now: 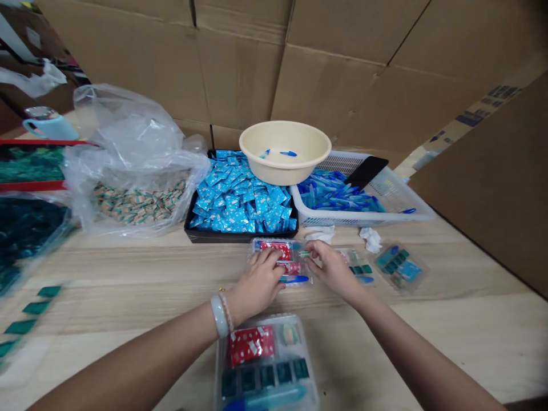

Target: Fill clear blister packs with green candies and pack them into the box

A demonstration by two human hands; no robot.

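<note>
On the counter (162, 279), a clear tray (280, 240) lies at twelve o'clock, under the left hand (263, 277) — fingers curved over its red packets, grip unclear. At its three o'clock edge, the right hand (329, 267) bends its fingertips together; whether they pinch anything, I cannot tell. A filled box (303, 342) sits at six o'clock.

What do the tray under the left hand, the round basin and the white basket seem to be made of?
Tray: likely thin clear plastic, glossy, as its see-through edges suggest. Basin: probably smooth cream plastic, softly shiny, given its rounded rim. Basket: likely white molded plastic, fairly dull, by its regular slotted walls.
</note>
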